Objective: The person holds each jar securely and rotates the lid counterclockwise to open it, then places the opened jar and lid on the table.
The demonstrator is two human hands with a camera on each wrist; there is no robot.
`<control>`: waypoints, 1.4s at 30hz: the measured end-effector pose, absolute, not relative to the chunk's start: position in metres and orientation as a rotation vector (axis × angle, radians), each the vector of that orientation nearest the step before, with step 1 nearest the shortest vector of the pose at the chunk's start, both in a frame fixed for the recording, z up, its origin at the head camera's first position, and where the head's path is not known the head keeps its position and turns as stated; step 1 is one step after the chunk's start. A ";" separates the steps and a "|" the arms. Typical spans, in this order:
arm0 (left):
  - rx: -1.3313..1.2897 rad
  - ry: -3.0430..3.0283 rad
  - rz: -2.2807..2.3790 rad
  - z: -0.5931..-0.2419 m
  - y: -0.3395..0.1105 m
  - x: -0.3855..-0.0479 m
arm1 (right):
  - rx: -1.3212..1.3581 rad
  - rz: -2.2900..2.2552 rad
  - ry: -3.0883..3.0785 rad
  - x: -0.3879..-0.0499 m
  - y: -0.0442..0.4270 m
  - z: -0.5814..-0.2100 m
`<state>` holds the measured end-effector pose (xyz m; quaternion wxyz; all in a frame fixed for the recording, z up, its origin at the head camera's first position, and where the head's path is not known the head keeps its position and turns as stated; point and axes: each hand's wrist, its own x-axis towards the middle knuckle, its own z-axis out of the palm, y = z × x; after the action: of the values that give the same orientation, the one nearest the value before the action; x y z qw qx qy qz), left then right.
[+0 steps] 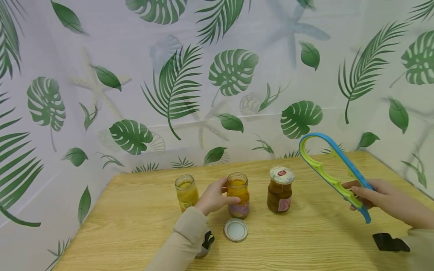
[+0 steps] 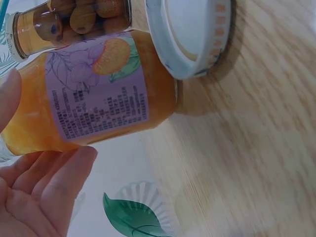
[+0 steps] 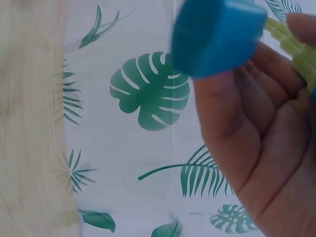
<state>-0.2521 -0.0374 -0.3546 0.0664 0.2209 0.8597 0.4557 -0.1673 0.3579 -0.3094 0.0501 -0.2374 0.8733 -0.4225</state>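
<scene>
Three glass jars stand across the middle of the head view's frame on a wooden table [image 1: 305, 244]. The left hand [image 1: 213, 196] has its fingers and thumb curved around the orange jar [image 1: 239, 191], uncapped, just below and right of the frame's centre. A loose lid [image 1: 236, 230] lies below it; the open yellow jar [image 1: 187, 194] is to its left, the capped brown jar [image 1: 279, 195] to its right. At right, the right hand's [image 1: 384, 194] fingers are closed around a blue-and-green opener [image 1: 318, 166], raised above the table.

Your left hand [image 1: 214, 197] reaches forward in a grip; your right hand [image 1: 380, 193], out to the side, grips too.
</scene>
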 end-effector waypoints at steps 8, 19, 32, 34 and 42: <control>0.621 2.641 1.340 -0.354 -0.035 -0.249 | -0.538 -1.306 2.762 -0.161 0.371 -0.309; 0.882 2.918 1.616 -0.307 0.011 -0.220 | -0.460 -1.278 2.822 -0.160 0.374 -0.308; 0.873 2.760 1.566 -0.315 0.078 -0.219 | -0.474 -1.289 2.861 -0.159 0.369 -0.307; 0.787 2.736 1.560 -0.322 0.083 -0.224 | -0.464 -1.290 2.862 -0.158 0.368 -0.307; 0.550 2.654 1.603 -0.345 0.097 -0.242 | -0.503 -1.292 2.853 -0.156 0.369 -0.305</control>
<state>-0.2423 0.0974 -0.3452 -0.0037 0.1746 0.8427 0.5092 -0.1561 0.3687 -0.3054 -0.0154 -0.1587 0.8994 -0.4071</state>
